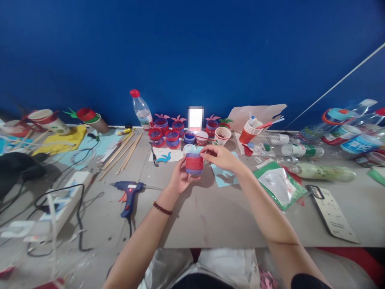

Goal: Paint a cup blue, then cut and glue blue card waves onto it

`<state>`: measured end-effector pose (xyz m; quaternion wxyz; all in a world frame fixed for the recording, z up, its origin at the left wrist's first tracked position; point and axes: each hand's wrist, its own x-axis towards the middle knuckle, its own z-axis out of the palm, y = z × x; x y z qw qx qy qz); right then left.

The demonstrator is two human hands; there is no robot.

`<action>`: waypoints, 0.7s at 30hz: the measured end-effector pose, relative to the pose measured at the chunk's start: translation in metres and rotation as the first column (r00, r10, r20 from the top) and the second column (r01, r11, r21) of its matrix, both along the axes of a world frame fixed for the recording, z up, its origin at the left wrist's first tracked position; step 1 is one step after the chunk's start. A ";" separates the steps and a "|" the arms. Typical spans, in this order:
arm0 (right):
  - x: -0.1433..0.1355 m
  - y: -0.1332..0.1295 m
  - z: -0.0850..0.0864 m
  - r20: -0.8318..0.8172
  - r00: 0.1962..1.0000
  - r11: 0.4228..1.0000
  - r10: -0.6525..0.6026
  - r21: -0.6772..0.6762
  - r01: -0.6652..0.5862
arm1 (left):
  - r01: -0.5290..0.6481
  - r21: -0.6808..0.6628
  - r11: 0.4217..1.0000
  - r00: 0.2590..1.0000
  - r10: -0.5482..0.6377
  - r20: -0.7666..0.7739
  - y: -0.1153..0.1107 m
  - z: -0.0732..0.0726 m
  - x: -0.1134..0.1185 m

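Note:
My left hand (pixel 179 176) is closed around a small cup (pixel 194 164) with a red middle and purple-blue bands at top and bottom. It is held above the table, slightly tilted. Light blue paper (pixel 189 149) shows at the cup's far rim. My right hand (pixel 219 157) pinches at the rim's right side, fingertips against the paper there. Just beyond stand similar painted cups (pixel 172 139), several with leaf-shaped paper tops, and small paint pots (pixel 189 138). Beneath my right hand lies a light blue sheet (pixel 224 178) with shapes cut out.
To the left lie a blue glue gun (pixel 129 196), wooden sticks (pixel 129 154) and a power strip (pixel 64 204). A bottle (pixel 141 110) stands at the back. On the right are a paper cup with pens (pixel 250 132), plastic bottles (pixel 325 172), a green packet (pixel 279 184) and a phone (pixel 332 214).

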<state>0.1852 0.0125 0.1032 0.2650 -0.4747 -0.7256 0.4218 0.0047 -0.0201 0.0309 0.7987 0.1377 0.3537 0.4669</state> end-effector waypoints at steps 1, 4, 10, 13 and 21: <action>0.001 0.001 0.000 -0.008 1.000 1.000 0.006 -0.029 -0.006 | 0.008 0.001 1.000 1.000 -0.008 0.001 0.000 0.000 0.000; 0.004 0.002 0.001 -0.022 0.999 0.995 0.036 -0.092 -0.037 | 0.047 0.004 0.999 0.999 -0.047 -0.011 -0.001 0.002 0.000; 0.015 0.003 0.013 -0.004 0.992 0.987 0.123 -0.107 -0.122 | -0.092 0.155 0.984 0.959 0.129 -0.254 0.000 -0.008 0.006; 0.024 0.007 0.013 0.068 0.994 0.996 0.083 -0.041 -0.081 | -0.251 0.270 0.930 0.894 0.330 -0.303 0.002 -0.013 0.005; 0.026 0.020 -0.013 0.313 0.945 0.993 0.100 0.035 -0.117 | -0.212 0.180 0.960 0.955 0.165 0.246 0.001 0.006 -0.007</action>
